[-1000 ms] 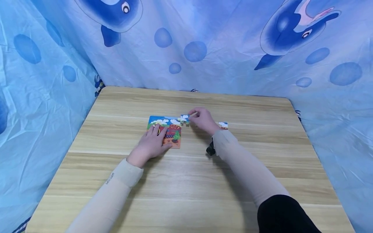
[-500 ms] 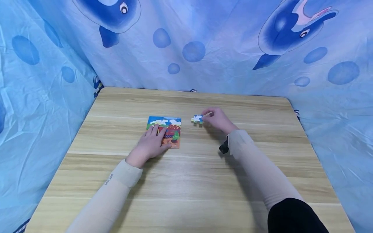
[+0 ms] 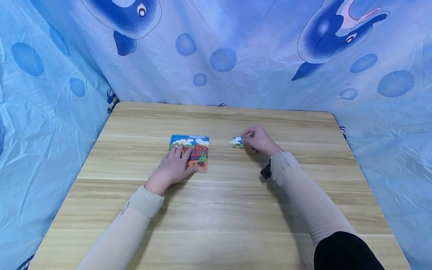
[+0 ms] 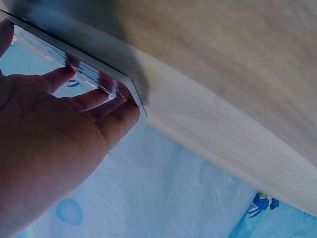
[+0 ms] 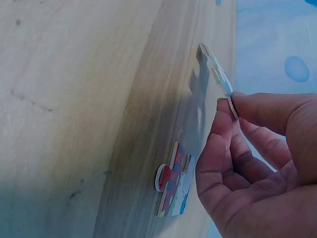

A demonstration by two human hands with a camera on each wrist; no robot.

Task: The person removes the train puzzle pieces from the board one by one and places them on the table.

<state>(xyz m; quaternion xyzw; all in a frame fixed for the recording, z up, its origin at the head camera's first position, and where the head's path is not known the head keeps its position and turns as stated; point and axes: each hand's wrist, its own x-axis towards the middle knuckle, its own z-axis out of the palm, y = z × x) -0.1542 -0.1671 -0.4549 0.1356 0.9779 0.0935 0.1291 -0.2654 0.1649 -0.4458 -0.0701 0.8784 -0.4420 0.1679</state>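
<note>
With thumb and fingertips, my right hand [image 3: 258,139] pinches a jigsaw piece [image 3: 237,141] printed with blue sky and white clouds. In the right wrist view this piece [image 5: 220,74] tilts above the table, its shadow falling beside it. A second jigsaw piece [image 5: 174,182], red with blue spots and some white, lies on the wood below that hand; the head view shows only a red sliver of it. My left hand [image 3: 173,167] rests with spread fingers on a colourful jigsaw puzzle [image 3: 201,150], covering its lower left part. Left fingertips [image 4: 121,116] touch the puzzle near its edge.
A wooden table [image 3: 216,217] spreads beneath both hands. Behind it and along both sides hangs a blue curtain [image 3: 249,82] with dolphins and bubbles. A small black object [image 3: 266,171] sits at the right sleeve cuff.
My right hand has carried the cloud piece rightward, away from the puzzle's upper right corner. The red piece at the right is now mostly behind that hand. My left hand stays put.
</note>
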